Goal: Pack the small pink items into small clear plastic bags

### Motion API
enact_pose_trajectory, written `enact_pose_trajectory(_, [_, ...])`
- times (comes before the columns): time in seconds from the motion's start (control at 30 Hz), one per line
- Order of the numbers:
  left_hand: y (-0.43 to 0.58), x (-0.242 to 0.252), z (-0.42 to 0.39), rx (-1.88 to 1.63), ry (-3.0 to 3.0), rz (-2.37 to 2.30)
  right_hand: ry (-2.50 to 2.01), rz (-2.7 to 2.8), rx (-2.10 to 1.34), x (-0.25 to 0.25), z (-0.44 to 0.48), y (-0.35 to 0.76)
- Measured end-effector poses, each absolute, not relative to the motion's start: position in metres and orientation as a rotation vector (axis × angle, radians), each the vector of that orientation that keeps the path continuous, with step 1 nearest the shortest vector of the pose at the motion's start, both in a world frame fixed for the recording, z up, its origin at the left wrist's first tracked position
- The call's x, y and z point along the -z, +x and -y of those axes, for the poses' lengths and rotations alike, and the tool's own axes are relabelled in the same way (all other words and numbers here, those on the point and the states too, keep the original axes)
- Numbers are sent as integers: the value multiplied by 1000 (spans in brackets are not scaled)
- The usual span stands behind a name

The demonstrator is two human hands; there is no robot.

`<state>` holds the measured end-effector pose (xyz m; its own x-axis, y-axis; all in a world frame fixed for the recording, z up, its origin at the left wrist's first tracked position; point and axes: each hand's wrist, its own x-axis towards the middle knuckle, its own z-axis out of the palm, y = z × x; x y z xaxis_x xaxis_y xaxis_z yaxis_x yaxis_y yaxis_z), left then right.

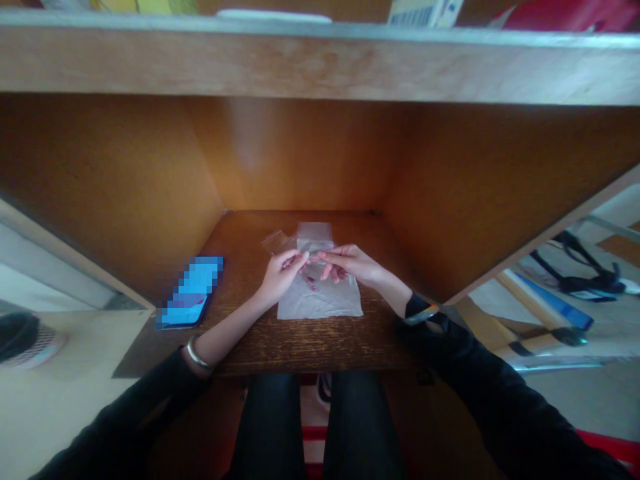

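Both hands meet over a white sheet (320, 301), tissue or thin paper, spread on the dark wooden desk (310, 350). My left hand (284, 270) is closed in a pinch, its fingertips at the left of a tiny, thin item between the hands. From the other side, my right hand (353, 262) pinches with thumb and forefinger, the other fingers curled below. What the fingertips hold is too small to name. Small dark-red bits (312, 285) lie on the sheet beneath. Just behind my left hand is a clear plastic bag (277, 241). A whitish translucent packet (315, 233) lies at the sheet's far edge.
A phone (193, 293) with a blurred-out screen lies left of my left forearm. Wooden side panels and a back panel (305, 157) enclose the desk, and a shelf edge (320, 63) runs overhead. Rolled and flat items (540, 303) stand to the right.
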<state>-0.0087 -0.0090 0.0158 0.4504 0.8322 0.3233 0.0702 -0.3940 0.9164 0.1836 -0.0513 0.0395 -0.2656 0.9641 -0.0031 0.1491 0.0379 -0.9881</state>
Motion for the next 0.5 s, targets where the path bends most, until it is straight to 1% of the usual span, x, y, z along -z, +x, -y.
enact_pose_trajectory(0.1, [-10,-14,8,-1066,1825,-812,-1211,1557,-1274,-51,53,193])
enact_pose_trajectory(0.23, [-13,-9,0,-1153,1805,-965,-1440,1387,-1147,-55,58,217])
enact_pose_trajectory(0.3, [-14,-5,-5,-1167,1818,-1057,-1564,1301,-1104,-49,61,234])
enact_pose_trajectory(0.37, [-15,-2,-10,-1166,1876,-1115,-1712,1234,-984,-40,65,249])
enact_pose_trajectory(0.5, [-17,5,-13,-1164,2027,-1210,-1926,1351,-878,-24,75,268])
